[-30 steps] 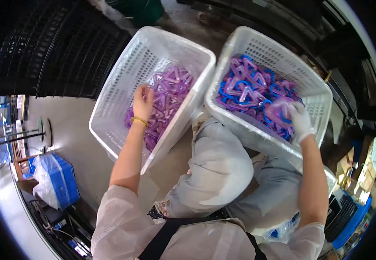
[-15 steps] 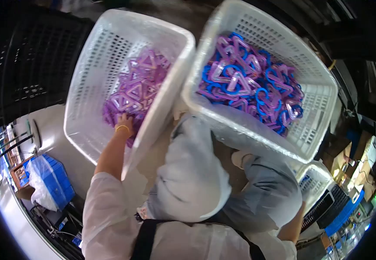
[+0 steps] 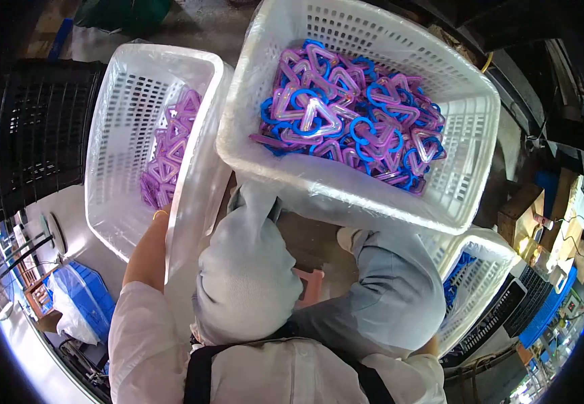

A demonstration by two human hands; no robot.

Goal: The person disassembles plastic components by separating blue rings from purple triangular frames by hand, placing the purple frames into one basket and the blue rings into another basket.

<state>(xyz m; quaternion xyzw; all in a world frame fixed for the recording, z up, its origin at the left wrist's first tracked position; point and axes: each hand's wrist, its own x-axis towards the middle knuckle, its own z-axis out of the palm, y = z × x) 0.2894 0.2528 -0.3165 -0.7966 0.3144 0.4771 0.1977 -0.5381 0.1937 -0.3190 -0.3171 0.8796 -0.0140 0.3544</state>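
Note:
My left arm reaches into a white perforated basket (image 3: 122, 128) on the left. A yellow band circles the wrist, and my left hand (image 3: 164, 209) is mostly hidden by the basket's near side. Purple translucent plastic triangles (image 3: 168, 151) lie heaped beside it, but whether the fingers grip any is hidden. In a larger white basket (image 3: 464, 155) on the right lie purple triangles linked or mixed with blue rings (image 3: 361, 131). My right hand is out of sight; only a bit of the right forearm shows beside my knee.
A smaller white basket (image 3: 477, 286) holding blue pieces stands at my right. A reddish stool edge (image 3: 311, 288) shows between my legs. Black crates (image 3: 46, 128) stand at far left, with a blue bin (image 3: 86, 296) below. Clear plastic lines the baskets.
The view has shifted, so both large baskets sit further left. My left hand, visible on the triangles before, is now mostly hidden by the basket side. Blue pieces at right show more.

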